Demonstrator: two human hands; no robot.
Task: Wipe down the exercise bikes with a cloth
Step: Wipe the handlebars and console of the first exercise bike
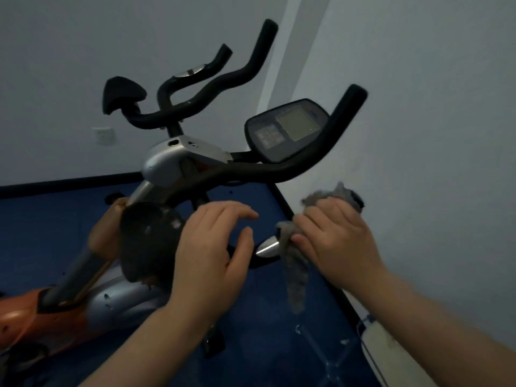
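An exercise bike (167, 160) with a silver and orange body fills the middle and left. Its black handlebar (321, 152) curves up to the right, and a dark console (287, 129) with a grey screen sits above it. My right hand (335, 238) grips a grey cloth (296, 277) against the near handlebar's silver sensor end (268, 247); part of the cloth hangs down. My left hand (215, 252) hovers just left of that grip with fingers curved and holds nothing. A worn black pad (148, 241) lies under my left hand.
A second set of black handlebars (212, 82) stands behind. The floor is a blue mat (265, 331) with a black border. White walls meet in a corner at the right, with a wall socket (104, 135) at the left. A white object (391, 353) lies at the lower right.
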